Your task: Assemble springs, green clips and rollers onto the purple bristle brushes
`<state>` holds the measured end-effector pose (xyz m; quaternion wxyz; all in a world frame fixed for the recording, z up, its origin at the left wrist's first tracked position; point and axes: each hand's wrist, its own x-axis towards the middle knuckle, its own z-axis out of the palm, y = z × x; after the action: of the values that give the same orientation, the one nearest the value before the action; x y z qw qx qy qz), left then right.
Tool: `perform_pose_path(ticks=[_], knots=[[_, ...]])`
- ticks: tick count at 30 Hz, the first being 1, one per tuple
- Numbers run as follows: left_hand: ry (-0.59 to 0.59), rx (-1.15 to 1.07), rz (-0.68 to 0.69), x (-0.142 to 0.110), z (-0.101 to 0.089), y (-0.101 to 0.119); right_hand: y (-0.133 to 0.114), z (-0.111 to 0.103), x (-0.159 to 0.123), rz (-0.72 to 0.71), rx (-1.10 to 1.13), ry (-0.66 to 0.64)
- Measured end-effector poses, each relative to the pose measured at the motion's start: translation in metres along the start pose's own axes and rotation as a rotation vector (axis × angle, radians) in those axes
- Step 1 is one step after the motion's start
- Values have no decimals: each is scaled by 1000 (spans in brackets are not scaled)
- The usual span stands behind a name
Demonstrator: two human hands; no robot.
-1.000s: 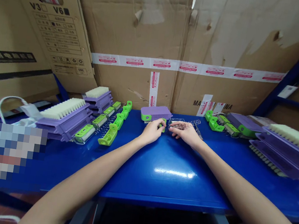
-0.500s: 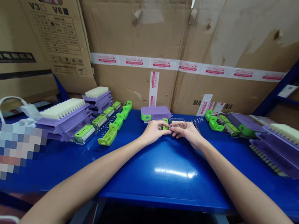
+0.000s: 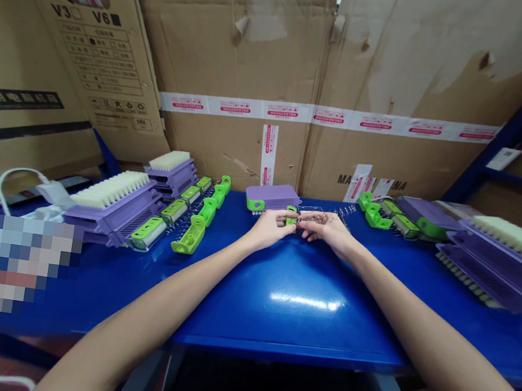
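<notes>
Toward the back middle of the blue table, my left hand (image 3: 272,229) is closed around a small green plastic part (image 3: 292,215). My right hand (image 3: 327,229) meets it from the right, its fingers pinched on a metal spring (image 3: 315,218) beside the green part. Whether the spring's end sits inside the green part is hidden by the fingers. Just behind my left hand lies a purple brush (image 3: 273,195) with a green end, bristles down. More loose springs (image 3: 347,211) lie behind my right hand.
On the left stand purple brushes (image 3: 113,213) with white bristles up, a row of green-and-clear parts (image 3: 148,231) and green brackets (image 3: 188,235). Similar brackets (image 3: 377,216) and brushes (image 3: 498,268) lie right. Cardboard (image 3: 241,57) walls the back; a white cable (image 3: 4,185) runs left.
The green part in my left hand has turned slightly and shifted a little to the right. My right hand stays nearly in place beside it.
</notes>
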<state>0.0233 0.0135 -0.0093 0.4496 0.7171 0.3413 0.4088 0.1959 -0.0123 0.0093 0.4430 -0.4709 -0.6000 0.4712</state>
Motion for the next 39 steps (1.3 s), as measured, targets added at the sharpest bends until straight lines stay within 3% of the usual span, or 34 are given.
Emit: perform_pose_path(ticks=[6,11,23,39], knots=[[55,297,171,-5,4,-1,4,8,1,-110,-119,23],[54,337,241,-9,4,-1,6,12,1,-152,-128,51],[51,233,152,-9,5,3,2,14,-2,-183,-221,80],[19,41,133,-4,5,-10,9,13,2,-200,-210,77]])
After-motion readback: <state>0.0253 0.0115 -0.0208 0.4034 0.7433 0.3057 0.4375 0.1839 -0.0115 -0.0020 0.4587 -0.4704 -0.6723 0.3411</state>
